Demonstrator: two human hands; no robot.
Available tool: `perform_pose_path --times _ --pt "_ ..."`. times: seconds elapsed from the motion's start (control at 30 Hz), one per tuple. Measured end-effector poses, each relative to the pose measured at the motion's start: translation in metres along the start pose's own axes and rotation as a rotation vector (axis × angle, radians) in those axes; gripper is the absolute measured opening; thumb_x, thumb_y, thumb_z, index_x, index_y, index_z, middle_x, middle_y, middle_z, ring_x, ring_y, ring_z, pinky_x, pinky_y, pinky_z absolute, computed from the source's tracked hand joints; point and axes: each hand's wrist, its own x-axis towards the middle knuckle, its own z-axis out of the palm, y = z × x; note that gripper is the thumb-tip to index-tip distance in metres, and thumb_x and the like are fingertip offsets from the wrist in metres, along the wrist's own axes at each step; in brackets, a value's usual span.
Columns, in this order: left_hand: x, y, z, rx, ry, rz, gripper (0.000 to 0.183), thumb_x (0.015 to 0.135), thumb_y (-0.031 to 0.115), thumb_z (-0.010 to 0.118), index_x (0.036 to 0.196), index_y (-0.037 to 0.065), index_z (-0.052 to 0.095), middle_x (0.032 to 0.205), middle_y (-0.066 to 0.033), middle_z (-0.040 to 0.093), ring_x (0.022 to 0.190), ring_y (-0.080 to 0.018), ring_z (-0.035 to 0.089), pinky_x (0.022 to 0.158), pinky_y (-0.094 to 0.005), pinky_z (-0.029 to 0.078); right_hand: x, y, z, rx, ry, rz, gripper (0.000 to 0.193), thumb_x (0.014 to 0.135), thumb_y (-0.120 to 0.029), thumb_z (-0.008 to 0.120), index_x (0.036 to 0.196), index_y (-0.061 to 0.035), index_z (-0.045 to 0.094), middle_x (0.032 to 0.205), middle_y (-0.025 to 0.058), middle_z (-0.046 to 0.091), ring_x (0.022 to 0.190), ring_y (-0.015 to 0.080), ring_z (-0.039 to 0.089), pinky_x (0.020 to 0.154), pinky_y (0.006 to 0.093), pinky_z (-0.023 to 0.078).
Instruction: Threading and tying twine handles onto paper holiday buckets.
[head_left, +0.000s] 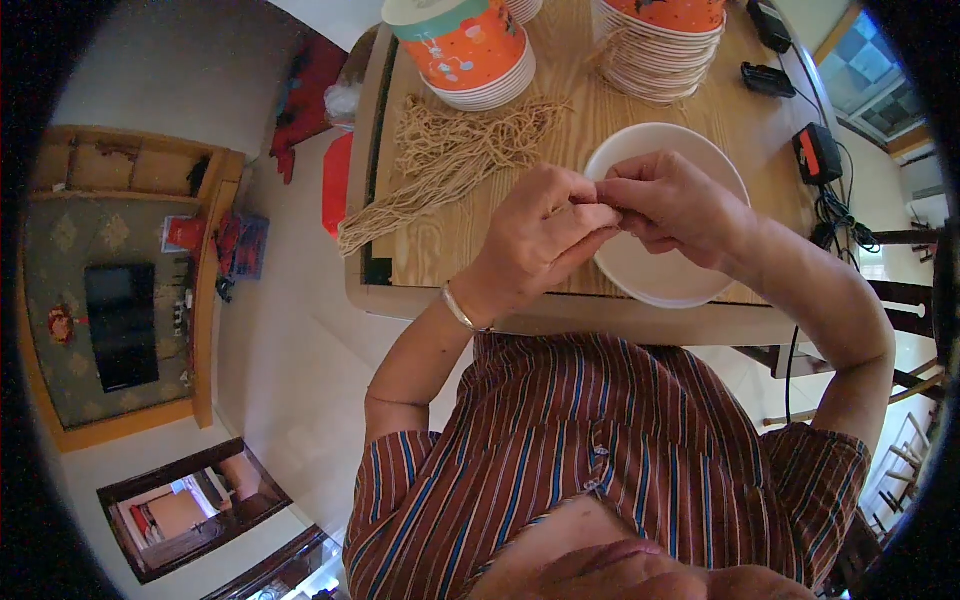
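Note:
My left hand (545, 235) and my right hand (675, 205) meet at the fingertips over the table's near edge. Both are closed in a pinch, and whatever lies between the fingers is too small to make out. Below the right hand, a round white bowl-shaped tub (665, 275) stands on the table with its open side up. Left of the hands lies a loose bundle of tan twine (430, 180), tangled at its far end and straighter toward the table's left edge.
A stack of orange paper tubs (465, 50) stands beyond the twine. Another stack (660, 65), farther right, has twine wound or draped around its rims. Black adapters, including one with an orange label (817, 155), and cables line the right edge of the wooden table (565, 65).

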Motion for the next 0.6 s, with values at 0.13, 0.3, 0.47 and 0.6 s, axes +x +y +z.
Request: perform_pose_path --times 0.13,0.3,0.47,0.6 --pt "-0.005 -0.002 0.002 -0.122 0.024 -0.077 0.024 0.072 0.000 0.077 0.092 0.008 0.066 0.092 -0.0071 0.057 0.080 -0.0230 0.059 0.068 -0.0336 0.049 -0.001 -0.001 0.002 -0.009 0.013 0.002 0.023 0.094 -0.025 0.059 0.079 -0.0070 0.061 0.062 -0.0036 0.048 0.049 0.0053 0.039 0.042 0.0217 0.029" --pt "-0.010 0.008 0.001 -0.155 0.108 -0.243 0.021 0.076 -0.004 0.074 0.093 0.007 0.067 0.092 -0.0067 0.059 0.082 -0.0196 0.060 0.070 -0.0301 0.049 -0.003 -0.003 0.002 -0.101 0.050 0.042 0.013 0.092 -0.019 0.063 0.086 -0.0071 0.063 0.063 -0.0039 0.049 0.051 0.0040 0.040 0.044 0.0202 0.030" --pt "-0.016 0.013 0.005 -0.172 0.174 -0.371 0.018 0.078 -0.003 0.072 0.094 0.005 0.069 0.090 -0.0070 0.061 0.083 -0.0181 0.061 0.073 -0.0284 0.050 -0.005 -0.002 0.004 0.010 0.046 -0.039 0.009 0.088 -0.015 0.065 0.091 -0.0075 0.062 0.066 -0.0036 0.049 0.051 0.0044 0.041 0.044 0.0206 0.032" --pt "-0.017 0.010 0.007 -0.198 0.242 -0.525 0.015 0.081 -0.002 0.070 0.094 0.003 0.070 0.090 -0.0068 0.061 0.082 -0.0167 0.061 0.073 -0.0271 0.049 -0.004 -0.001 0.006 0.045 0.040 -0.085 0.009 0.089 -0.014 0.065 0.093 -0.0079 0.060 0.066 -0.0045 0.048 0.052 0.0044 0.041 0.044 0.0201 0.031"
